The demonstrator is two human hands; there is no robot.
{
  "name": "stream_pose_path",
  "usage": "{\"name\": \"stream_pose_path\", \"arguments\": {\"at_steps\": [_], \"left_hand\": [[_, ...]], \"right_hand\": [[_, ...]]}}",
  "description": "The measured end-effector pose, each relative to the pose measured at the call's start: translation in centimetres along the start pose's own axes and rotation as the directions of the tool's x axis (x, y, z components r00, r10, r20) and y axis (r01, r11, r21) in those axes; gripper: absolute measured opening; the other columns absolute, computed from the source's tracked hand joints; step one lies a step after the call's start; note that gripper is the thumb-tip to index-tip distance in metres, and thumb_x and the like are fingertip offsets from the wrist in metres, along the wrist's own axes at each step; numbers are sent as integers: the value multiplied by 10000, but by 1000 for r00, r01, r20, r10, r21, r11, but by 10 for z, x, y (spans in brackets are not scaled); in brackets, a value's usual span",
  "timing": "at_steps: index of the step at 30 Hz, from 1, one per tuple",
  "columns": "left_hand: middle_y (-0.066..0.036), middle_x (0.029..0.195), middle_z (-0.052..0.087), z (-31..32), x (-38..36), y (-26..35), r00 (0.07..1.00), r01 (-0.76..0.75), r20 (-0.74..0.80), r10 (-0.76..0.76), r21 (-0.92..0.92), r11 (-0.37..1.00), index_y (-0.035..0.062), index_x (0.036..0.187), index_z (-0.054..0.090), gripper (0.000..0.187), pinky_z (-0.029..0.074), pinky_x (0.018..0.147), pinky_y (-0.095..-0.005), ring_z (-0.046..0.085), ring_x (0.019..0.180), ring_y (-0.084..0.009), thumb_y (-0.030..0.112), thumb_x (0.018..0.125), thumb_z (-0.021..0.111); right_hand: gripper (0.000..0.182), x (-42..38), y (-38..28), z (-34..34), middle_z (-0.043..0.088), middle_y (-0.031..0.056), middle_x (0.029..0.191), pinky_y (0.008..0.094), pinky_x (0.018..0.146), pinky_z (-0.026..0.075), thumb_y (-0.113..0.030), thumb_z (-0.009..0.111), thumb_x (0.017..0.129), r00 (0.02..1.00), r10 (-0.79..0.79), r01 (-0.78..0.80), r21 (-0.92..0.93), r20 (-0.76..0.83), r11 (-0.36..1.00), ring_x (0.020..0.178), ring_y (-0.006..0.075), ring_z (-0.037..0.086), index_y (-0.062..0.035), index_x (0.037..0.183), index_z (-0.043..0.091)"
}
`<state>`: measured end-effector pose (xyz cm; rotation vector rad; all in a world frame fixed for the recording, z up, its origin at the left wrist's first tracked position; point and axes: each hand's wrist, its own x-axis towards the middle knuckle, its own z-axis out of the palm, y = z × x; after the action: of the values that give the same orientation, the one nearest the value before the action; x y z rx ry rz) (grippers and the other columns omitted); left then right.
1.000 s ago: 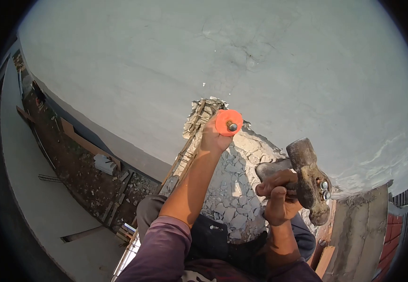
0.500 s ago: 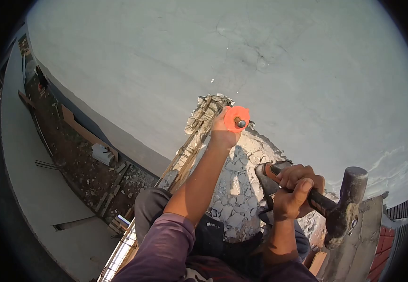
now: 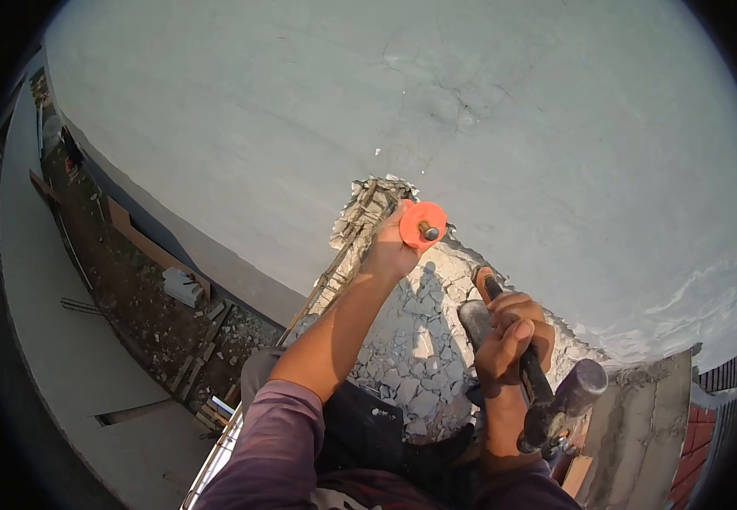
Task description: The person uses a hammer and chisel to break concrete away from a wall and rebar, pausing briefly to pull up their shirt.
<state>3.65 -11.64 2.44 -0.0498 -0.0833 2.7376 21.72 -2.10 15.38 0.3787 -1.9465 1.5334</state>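
My left hand [image 3: 392, 252] is closed around a chisel with a round orange hand guard [image 3: 416, 218]. The chisel's metal striking end pokes out toward me; its tip is hidden behind the guard and hand. The chisel is held at the broken edge of a grey plastered wall [image 3: 555, 170], beside exposed rebar [image 3: 353, 228]. In my right hand [image 3: 514, 337], fingers wrapped round the dark handle, is a hammer [image 3: 579, 389]. Its heavy head hangs low near my right forearm, apart from the chisel, and the handle's orange-brown end points up toward the wall.
Broken concrete rubble [image 3: 423, 374] lies between my legs below the wall. At left, the ground far below holds planks, debris and a pale block stack [image 3: 183, 287]. A rough concrete ledge [image 3: 640, 425] and red roofing [image 3: 698, 455] are at lower right.
The hammer head has swung left and down toward my body, its handle turning steeper. My left hand and the chisel have shifted only slightly in view.
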Motion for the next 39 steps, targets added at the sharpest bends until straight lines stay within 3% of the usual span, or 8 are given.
{"name": "stream_pose_path", "arguments": {"at_steps": [2, 7, 11, 15, 23, 27, 34, 39], "left_hand": [[-71, 1089, 621, -7, -2, -6, 1000, -1, 10, 0, 29, 1000, 96, 1096, 565, 221, 533, 967, -449, 611, 1057, -265, 301, 1052, 494], [-154, 1186, 623, -31, 14, -5, 993, 0, 120, -4, 35, 999, 91, 1111, 564, 281, 497, 997, -550, 581, 1182, -402, 348, 1056, 467], [-160, 1168, 626, -23, 10, 3, 983, 60, 173, -62, 16, 998, 79, 1114, 568, 299, 500, 1002, -526, 590, 1169, -371, 353, 1057, 462], [-112, 1101, 649, -19, 11, 6, 993, 0, 114, -16, 142, 990, 97, 1088, 581, 271, 529, 968, -458, 632, 1077, -250, 340, 1061, 463], [-46, 1151, 627, -19, 15, 5, 979, 86, 181, -91, 40, 996, 108, 1142, 545, 214, 517, 966, -456, 618, 1044, -197, 288, 1068, 455], [-145, 1331, 598, -3, 24, 5, 983, 134, 82, -166, 302, 944, 55, 1325, 503, 375, 526, 964, -427, 606, 1194, -252, 321, 1067, 440], [-203, 1347, 531, 34, 31, 6, 995, 72, 56, -85, 207, 976, 51, 1293, 483, 413, 456, 1049, -586, 545, 1264, -410, 389, 1063, 425], [-151, 1223, 577, 29, 46, -4, 994, -73, -81, 74, 7, 997, 39, 1201, 511, 311, 549, 954, -513, 637, 1086, -297, 301, 1039, 477]], "right_hand": [[275, 1, 68, -5, 519, 92, 559, 396, 475, 414, -176, 657, 901, 802, 554, -313, -633, 223, 708, 449, 227, 492, 39, 765, 554], [264, -25, 48, -17, 502, 115, 588, 412, 481, 413, -112, 747, 786, 919, 2, 272, -636, 395, 722, 500, 313, 521, -9, 679, 529], [245, 9, 9, -21, 435, 88, 593, 384, 453, 352, -48, 740, 712, 523, -391, 842, -388, 757, 375, 497, 259, 493, -78, 693, 497], [199, 49, 43, -24, 568, 97, 674, 418, 542, 499, -123, 738, 742, 761, 236, 582, -797, 604, 163, 620, 297, 629, -50, 782, 557], [229, 27, 12, -20, 340, 8, 576, 329, 456, 363, -83, 732, 757, 318, -380, 920, -186, 869, 344, 500, 173, 426, -85, 634, 538], [164, 65, 46, -36, 586, 135, 661, 418, 537, 470, -77, 697, 783, 841, 267, 418, -879, 470, 232, 587, 337, 613, -36, 739, 544], [188, 32, 1, -57, 573, 173, 662, 423, 505, 446, -34, 714, 764, 898, 86, 290, -726, 432, 623, 579, 376, 596, -13, 752, 528], [183, -27, 10, -71, 602, 194, 674, 379, 510, 443, -85, 736, 787, 871, 409, -124, -682, 274, 721, 578, 334, 609, 8, 765, 581]]}}
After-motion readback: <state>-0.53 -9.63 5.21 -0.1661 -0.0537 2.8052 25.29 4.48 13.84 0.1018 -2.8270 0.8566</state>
